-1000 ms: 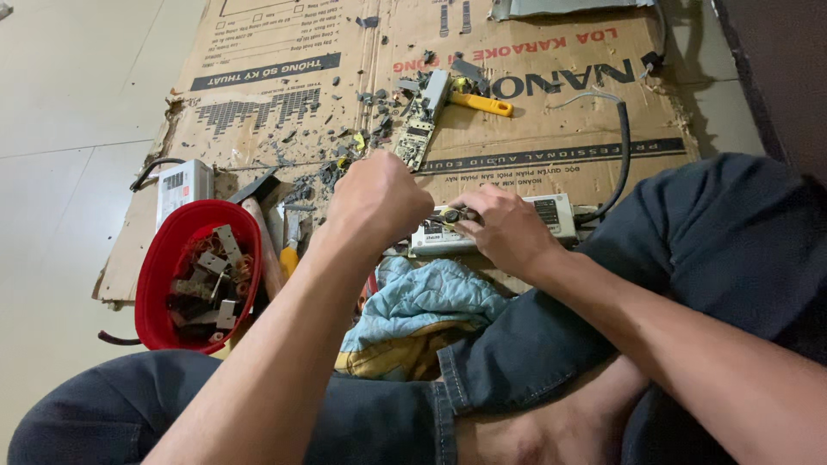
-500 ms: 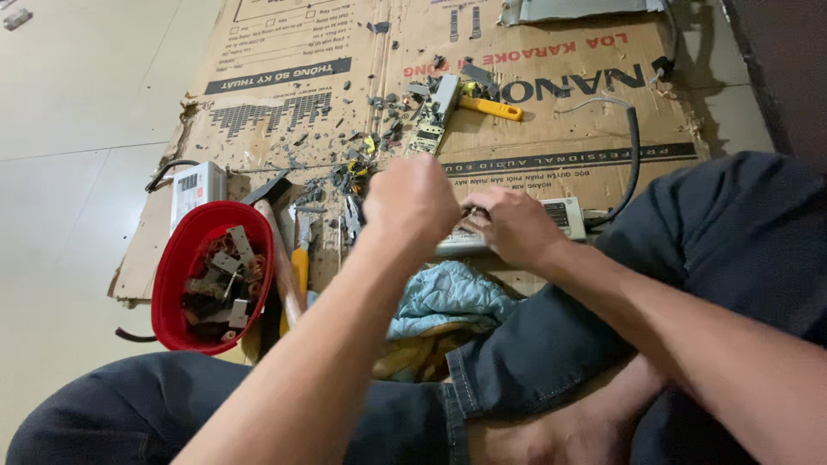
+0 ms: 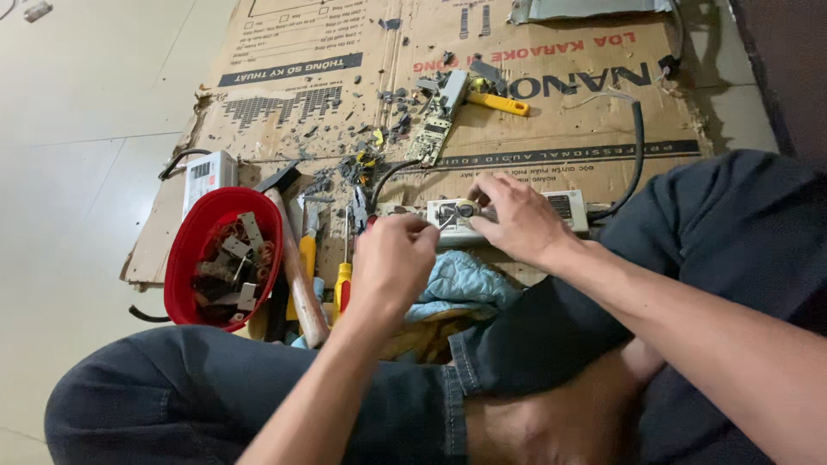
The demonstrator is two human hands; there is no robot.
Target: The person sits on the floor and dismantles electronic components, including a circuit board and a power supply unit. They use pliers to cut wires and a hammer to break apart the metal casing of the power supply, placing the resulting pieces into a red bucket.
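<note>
I sit cross-legged on the floor over a flattened cardboard sheet point(image 3: 293, 95). My right hand point(image 3: 517, 222) presses down on a white plastic device point(image 3: 568, 207) lying at the sheet's near edge. My left hand point(image 3: 392, 258) is a closed fist just left of the device. It grips a thin tool whose metal tip point(image 3: 448, 220) reaches the device's open end; a bit of red handle shows by the thumb. A black cable point(image 3: 637, 146) runs from the device's right end.
A red bowl point(image 3: 185, 250) of metal scraps stands at the left. Beside it lie a wooden-handled hammer point(image 3: 297, 275) and yellow-handled screwdrivers point(image 3: 343, 284). A circuit board point(image 3: 431, 142), debris and a yellow-handled tool point(image 3: 500, 105) lie farther out. A blue cloth point(image 3: 461, 288) rests by my knee.
My left fist has come down from a raised position to the device's left end. My right hand has stayed on the device.
</note>
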